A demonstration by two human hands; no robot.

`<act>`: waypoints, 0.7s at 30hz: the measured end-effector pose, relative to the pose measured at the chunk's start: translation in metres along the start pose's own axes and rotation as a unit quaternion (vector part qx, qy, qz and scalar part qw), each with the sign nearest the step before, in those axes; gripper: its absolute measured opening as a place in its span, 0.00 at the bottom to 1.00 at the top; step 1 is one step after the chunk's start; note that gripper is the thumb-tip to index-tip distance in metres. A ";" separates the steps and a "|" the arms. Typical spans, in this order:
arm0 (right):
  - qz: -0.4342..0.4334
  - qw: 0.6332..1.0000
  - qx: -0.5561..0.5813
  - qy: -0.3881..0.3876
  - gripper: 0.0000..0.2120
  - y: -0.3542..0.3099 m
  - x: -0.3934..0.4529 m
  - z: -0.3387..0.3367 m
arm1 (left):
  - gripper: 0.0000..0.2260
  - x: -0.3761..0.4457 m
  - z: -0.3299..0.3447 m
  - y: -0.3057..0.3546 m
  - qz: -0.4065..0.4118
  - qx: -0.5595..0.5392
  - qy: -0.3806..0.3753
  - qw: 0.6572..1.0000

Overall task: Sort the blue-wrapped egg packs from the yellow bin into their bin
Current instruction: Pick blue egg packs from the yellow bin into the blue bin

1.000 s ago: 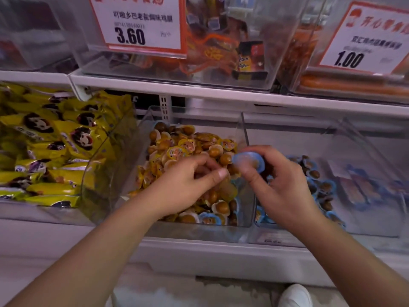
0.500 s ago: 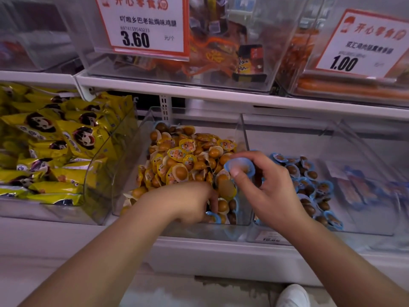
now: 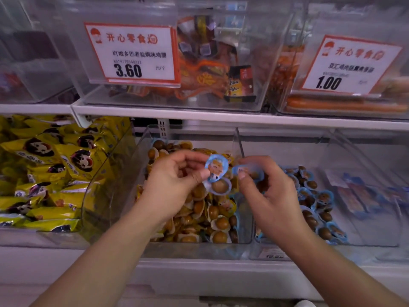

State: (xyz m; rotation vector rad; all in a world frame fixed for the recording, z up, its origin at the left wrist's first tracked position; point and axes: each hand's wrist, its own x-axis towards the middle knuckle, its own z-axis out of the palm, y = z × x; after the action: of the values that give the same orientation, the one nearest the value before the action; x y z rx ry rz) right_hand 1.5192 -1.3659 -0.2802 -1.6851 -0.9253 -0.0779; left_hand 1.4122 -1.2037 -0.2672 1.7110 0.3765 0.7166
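Shelving [image 3: 199, 117] fills the whole frame, white boards with clear bins on two levels. Biggest thing on the lower level for us is the bin of yellow snack bags [image 3: 44, 173] at the left of the frame. Next to it, centre frame, sits the yellow bin [image 3: 241, 218], a clear tub heaped with brown egg packs in yellow wrap, plus a few blue-edged ones near its front. Right of that is the blue bin [image 3: 365, 242], with blue-wrapped egg packs lying along its left side.

Up top we've got two price cards: one reading 3.60 [image 3: 132, 54] upper left of centre, one reading 1.00 [image 3: 349, 65] upper right.

Now the hands, both raised over the yellow bin. Our left hand [image 3: 174, 185] pinches a joined pair of blue packs [image 3: 218, 176] between thumb and fingers: the upper one shows a cartoon face, the lower one shows its brown egg. Our right hand [image 3: 272, 196] has its fingers curled round another blue pack [image 3: 249, 170], held just beside the first, above the wall between the two bins.
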 end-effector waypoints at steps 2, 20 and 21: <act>0.076 0.992 0.067 0.076 0.08 -0.009 0.003 0.002 | 0.11 -0.003 0.006 0.016 0.056 -0.048 0.075 0.994; 0.278 0.951 0.133 -0.011 0.07 0.027 0.029 -0.066 | 0.06 -0.014 0.035 -0.028 0.042 0.293 -0.146 0.944; 0.286 0.955 0.076 -0.038 0.07 0.038 0.030 -0.077 | 0.05 -0.012 0.036 -0.035 0.018 0.339 -0.205 0.918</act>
State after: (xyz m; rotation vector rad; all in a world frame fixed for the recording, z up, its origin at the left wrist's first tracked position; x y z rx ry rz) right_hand 1.5937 -1.4165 -0.2693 -1.7562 -0.4543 0.4394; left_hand 1.4306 -1.2291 -0.3087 2.4688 0.3133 0.2303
